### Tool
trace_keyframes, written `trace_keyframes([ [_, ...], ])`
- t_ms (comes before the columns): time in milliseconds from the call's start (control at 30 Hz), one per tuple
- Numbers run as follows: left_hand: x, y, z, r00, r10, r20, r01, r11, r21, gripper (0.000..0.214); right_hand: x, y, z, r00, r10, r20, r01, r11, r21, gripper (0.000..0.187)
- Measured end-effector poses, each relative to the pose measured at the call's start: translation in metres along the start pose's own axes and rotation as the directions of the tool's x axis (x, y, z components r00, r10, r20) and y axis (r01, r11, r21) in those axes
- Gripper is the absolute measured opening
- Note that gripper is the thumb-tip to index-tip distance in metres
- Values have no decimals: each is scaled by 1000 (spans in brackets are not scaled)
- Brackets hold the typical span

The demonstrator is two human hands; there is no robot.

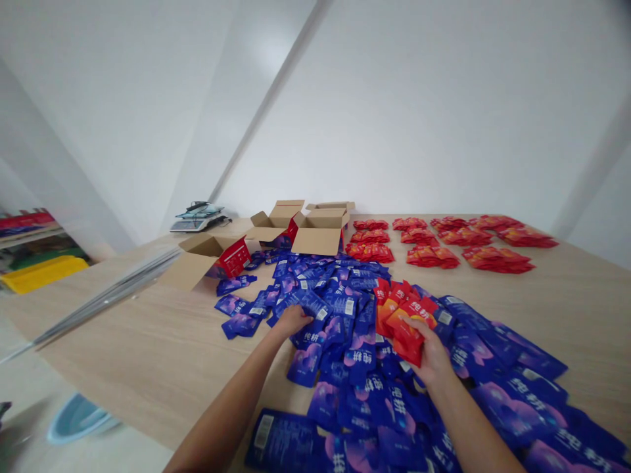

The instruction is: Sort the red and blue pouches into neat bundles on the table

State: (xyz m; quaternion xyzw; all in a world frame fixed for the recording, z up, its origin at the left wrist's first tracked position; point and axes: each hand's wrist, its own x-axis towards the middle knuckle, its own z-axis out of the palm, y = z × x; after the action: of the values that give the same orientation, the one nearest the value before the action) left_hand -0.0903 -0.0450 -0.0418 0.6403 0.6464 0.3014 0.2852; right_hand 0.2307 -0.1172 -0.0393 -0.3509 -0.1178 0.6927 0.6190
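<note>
The right hand [430,349] grips a fan of red packets [400,309], long axes running roughly away from the person. The left hand [294,320], nearer the blue packet [317,303] just beyond its curled fingers, touches the blue pile [362,357]; grip cannot be confirmed.

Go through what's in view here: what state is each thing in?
Blue packets: loosely heaped, overlapping
Held red packets: bunched, fanned out
Red packet piles: laid out in rows
Left hand: fingers curled at the blue packets
Right hand: closed on the held red packets
Cardboard boxes: open, flaps spread
Blue basin: upright
</note>
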Motion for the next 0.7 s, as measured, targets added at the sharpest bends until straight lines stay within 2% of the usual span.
trace_keyframes([
  [133,10,4,1,1000,-10,-1,10,998,-62,23,-1,1,2,1000,16,-5,-16,1000,24,18],
  [300,22,21,-28,990,0,-139,-36,967,-252,33,-1,-1,4,1000,16,7,-17,1000,27,18],
  [400,29,45,-47,961,25,-275,-154,875,-459,39,0,-2,4,999,28,-17,-27,999,32,17],
  [467,31,64,-51,956,62,-286,-214,814,-540,40,1,-2,4,999,42,-20,-42,999,32,15],
  [567,28,88,-38,972,135,-192,-221,797,-561,36,0,-2,4,999,33,-8,-33,998,45,16],
  [700,13,107,8,974,226,4,-181,791,-585,31,-3,-2,3,999,-35,41,31,996,80,19],
])
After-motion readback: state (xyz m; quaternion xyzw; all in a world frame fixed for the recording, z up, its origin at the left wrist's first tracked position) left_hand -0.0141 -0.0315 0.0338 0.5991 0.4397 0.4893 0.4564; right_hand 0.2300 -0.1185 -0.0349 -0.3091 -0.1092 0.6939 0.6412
